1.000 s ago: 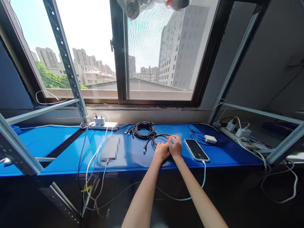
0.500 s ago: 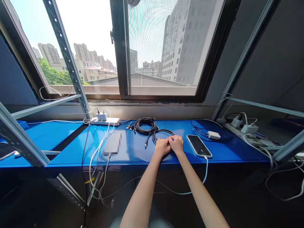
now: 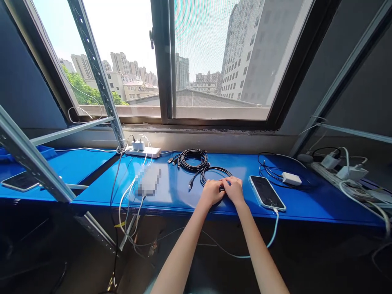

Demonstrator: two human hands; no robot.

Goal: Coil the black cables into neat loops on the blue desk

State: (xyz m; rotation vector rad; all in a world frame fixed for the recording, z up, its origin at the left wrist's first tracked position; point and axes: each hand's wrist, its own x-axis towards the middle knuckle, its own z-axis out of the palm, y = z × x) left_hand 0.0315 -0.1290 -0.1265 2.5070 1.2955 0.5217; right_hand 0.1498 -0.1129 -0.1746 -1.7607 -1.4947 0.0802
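My left hand [image 3: 212, 192] and my right hand [image 3: 234, 189] meet over the near side of a loosely coiled black cable [image 3: 202, 176]. The fingers of both are curled closed around part of this cable, which is mostly hidden beneath them. Its plug end [image 3: 190, 186] lies on the blue tabletop [image 3: 174, 192] to the left of my hands. Just behind sits a second, neatly wound black cable bundle [image 3: 193, 152], with several plugs pointing left. Right of my right hand, a phone [image 3: 267, 192] lies face up with a pale blue cable plugged into its near end.
A blurred-out device [image 3: 150, 181] with a cable lies at left. Behind it stands a white power strip [image 3: 143, 152] with chargers. At right are a white adapter [image 3: 291, 179] and another power strip [image 3: 330, 177]. Metal shelf posts [image 3: 96, 69] frame the table before a window.
The view has swung slightly left, so things sit farther right in the picture, and a phone shows at the far left. Both hands stay together at the black cable.
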